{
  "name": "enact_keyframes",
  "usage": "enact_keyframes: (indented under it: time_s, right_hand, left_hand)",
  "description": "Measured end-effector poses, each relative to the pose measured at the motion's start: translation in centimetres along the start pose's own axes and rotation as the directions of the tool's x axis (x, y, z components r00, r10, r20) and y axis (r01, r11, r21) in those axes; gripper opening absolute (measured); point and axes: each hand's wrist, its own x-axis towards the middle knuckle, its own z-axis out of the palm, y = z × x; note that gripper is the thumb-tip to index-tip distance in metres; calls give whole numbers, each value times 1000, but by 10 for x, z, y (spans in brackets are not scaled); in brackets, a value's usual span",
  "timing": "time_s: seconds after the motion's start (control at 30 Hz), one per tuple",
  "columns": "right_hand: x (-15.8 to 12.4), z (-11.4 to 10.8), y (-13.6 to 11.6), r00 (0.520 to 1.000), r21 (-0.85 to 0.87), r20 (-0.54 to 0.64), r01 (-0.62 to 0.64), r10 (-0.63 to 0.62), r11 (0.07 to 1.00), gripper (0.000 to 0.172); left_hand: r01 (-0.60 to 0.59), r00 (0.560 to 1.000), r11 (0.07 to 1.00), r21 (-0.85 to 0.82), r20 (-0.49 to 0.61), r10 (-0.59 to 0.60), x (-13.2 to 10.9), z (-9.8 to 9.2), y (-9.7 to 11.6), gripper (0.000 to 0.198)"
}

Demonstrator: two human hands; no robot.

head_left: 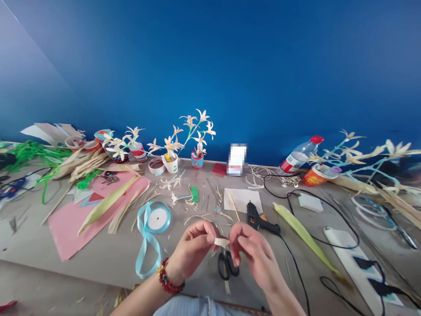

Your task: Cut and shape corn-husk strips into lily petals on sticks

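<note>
A small pale piece of corn husk spans the gap between my two hands above the table. My left hand, with a red bead bracelet on its wrist, pinches one end between thumb and finger. The tip at the other end is between the fingers of my right hand. Black-handled scissors lie just beneath, their blades partly hidden by the hands. Beyond my right hand rests a black glue gun. To the left is a roll of light blue ribbon, its loose end curling toward me.
Husk flowers stand in decorated cups along the blue wall. Pink paper and dried husks cover the left. On the right are a bottle, a green husk, cables and a power strip. A pixelated phone-like screen stands at the back.
</note>
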Motion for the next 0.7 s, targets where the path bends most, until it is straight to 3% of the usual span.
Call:
enact_keyframes:
  time_s: [0.1,0.3,0.53,0.7]
  right_hand:
    - [-2,6,2,996,-37,64,-58,60,998,30]
    - [-1,2,15,1000,155,8,-7,5,988,32]
    - [-1,-4,18,997,2,73,-40,40,999,32]
    - [-5,-8,24,996,57,82,-40,36,998,37]
  left_hand:
    - [12,1000,999,30,0,-12,-1,-3,-2,18]
    - [2,1000,997,-72,6,-2,0,-8,0,16]
    - [114,993,989,92,-1,-115,1,-3,1,13]
    - [193,981,976,-100,33,-191,1,-5,-11,12]
